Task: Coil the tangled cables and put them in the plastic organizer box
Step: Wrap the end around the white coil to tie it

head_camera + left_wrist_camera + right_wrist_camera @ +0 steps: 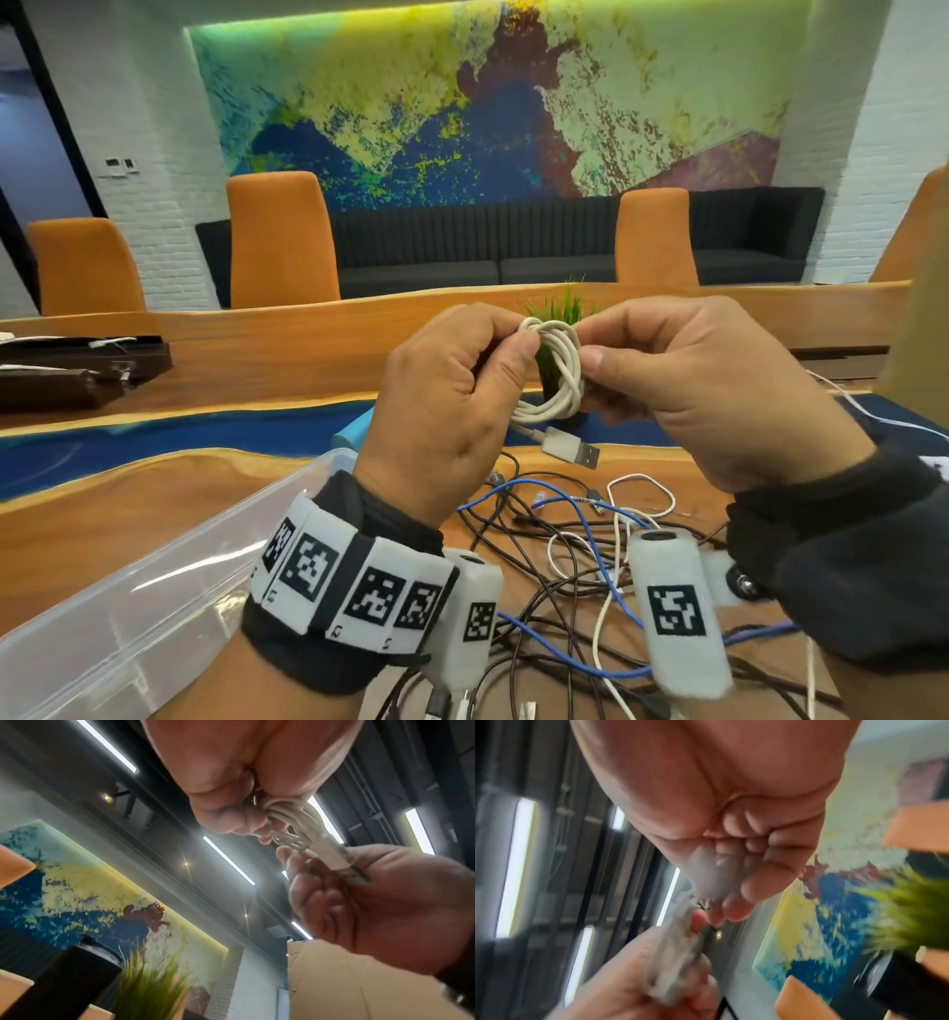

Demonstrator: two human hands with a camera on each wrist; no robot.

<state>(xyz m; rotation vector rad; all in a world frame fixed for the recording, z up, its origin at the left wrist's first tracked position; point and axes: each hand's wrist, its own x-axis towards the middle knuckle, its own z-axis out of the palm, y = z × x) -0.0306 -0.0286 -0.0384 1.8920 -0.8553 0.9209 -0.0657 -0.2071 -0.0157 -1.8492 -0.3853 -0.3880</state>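
Broadly, the wooden table (128, 493) carries a clear plastic organizer box (154, 580) at the left and a tangle of dark, blue and white cables (560, 580) at the right. Above them, the left hand (452, 406) and right hand (719, 390) hold a coiled white cable (557, 370) between them, each grip pinching the loops from its own side. Its USB plug (570, 446) hangs below; the right wrist view is blurred, seemingly showing the same pinch.
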